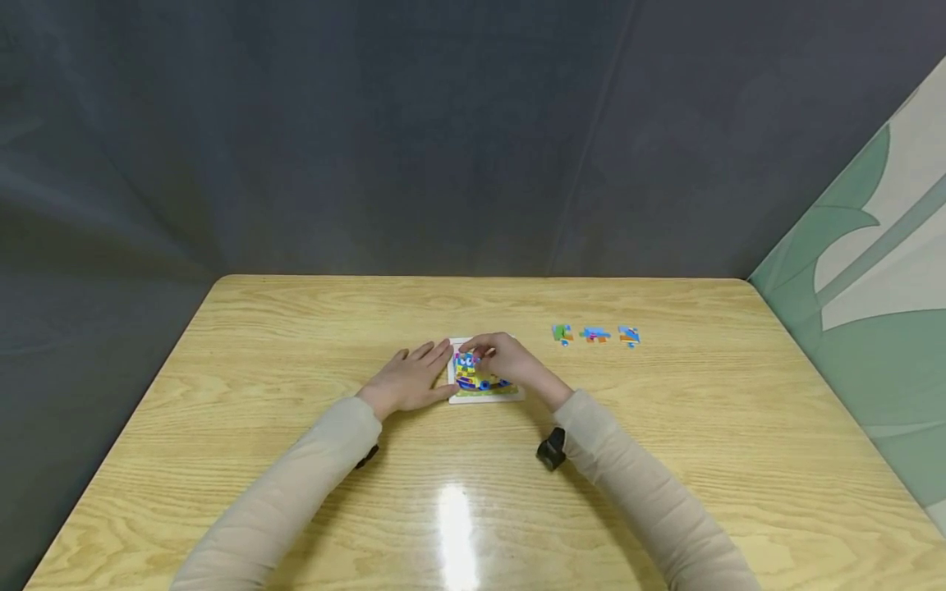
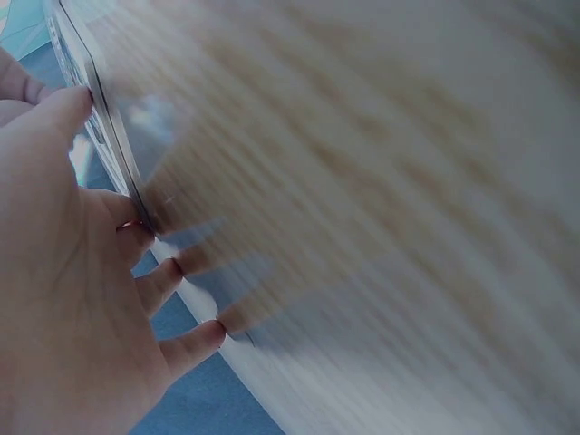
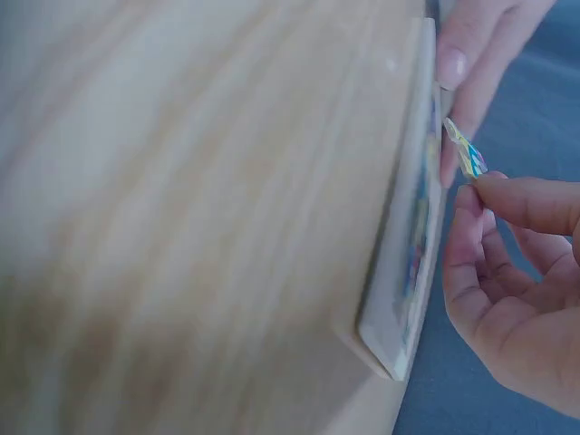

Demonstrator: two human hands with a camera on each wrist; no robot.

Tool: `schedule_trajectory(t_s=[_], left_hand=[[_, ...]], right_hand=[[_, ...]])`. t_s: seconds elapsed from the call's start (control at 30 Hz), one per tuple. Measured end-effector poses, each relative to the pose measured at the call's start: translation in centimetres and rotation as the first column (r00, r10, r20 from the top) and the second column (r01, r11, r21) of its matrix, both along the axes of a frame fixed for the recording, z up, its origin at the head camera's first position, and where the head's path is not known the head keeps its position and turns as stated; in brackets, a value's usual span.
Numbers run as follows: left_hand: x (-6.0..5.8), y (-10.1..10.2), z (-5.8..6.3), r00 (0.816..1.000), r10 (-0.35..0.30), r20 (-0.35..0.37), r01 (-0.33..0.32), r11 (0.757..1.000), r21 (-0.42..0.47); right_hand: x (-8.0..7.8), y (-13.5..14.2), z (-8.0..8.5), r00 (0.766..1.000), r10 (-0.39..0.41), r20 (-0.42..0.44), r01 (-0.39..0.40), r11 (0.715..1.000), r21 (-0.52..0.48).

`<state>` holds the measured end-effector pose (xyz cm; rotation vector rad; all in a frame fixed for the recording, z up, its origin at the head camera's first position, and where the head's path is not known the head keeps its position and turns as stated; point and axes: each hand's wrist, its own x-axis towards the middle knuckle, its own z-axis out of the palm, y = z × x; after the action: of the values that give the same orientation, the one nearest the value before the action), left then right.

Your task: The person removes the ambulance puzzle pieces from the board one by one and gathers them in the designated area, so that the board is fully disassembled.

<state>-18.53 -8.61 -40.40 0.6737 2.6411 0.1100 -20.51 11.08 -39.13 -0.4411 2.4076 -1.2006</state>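
A white-framed jigsaw board (image 1: 484, 399) with a colourful picture lies flat on the table between the two hands. Between thumb and index finger, my right hand (image 3: 517, 281) pinches a small puzzle piece (image 3: 467, 154), tilted just above the board in the right wrist view. In the head view that hand (image 1: 506, 359) covers the board's upper right part. My left hand (image 1: 410, 379) rests at the board's left side, fingers spread and straight, with the thumb on its lower left edge. The left wrist view shows the thumb (image 2: 68, 113) against the board's side and the other fingertips on the tabletop.
Three loose puzzle pieces lie in a row behind and right of the board: a green one (image 1: 562, 333), a blue one (image 1: 594, 334) and another (image 1: 629, 335). Dark cloth (image 1: 473, 139) hangs behind the wooden table (image 1: 296, 328); a leaf-patterned panel (image 1: 887, 328) stands on the right.
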Motion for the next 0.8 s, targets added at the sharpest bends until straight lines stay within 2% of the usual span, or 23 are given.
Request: schedule_trajectory(t_s=[0.3,0.5,0.8], left_hand=[[0.1,0.0,0.2,1.0,0.006,0.0,-0.006,1.0,0.002],[0.3,0.1,0.4,1.0,0.005,0.006,-0.005,1.0,0.006],[0.2,0.0,-0.1,1.0,-0.008,-0.009,0.008,1.0,0.005]], right_hand=[[0.2,2.3,1.7,0.999,-0.045,0.021,0.046,0.998,-0.039],[0.0,4.8,1.7,0.997,-0.081,0.006,0.081,0.995,-0.052],[0.1,8.4,2.0,0.994,-0.109,-0.016,0.109,0.994,-0.031]])
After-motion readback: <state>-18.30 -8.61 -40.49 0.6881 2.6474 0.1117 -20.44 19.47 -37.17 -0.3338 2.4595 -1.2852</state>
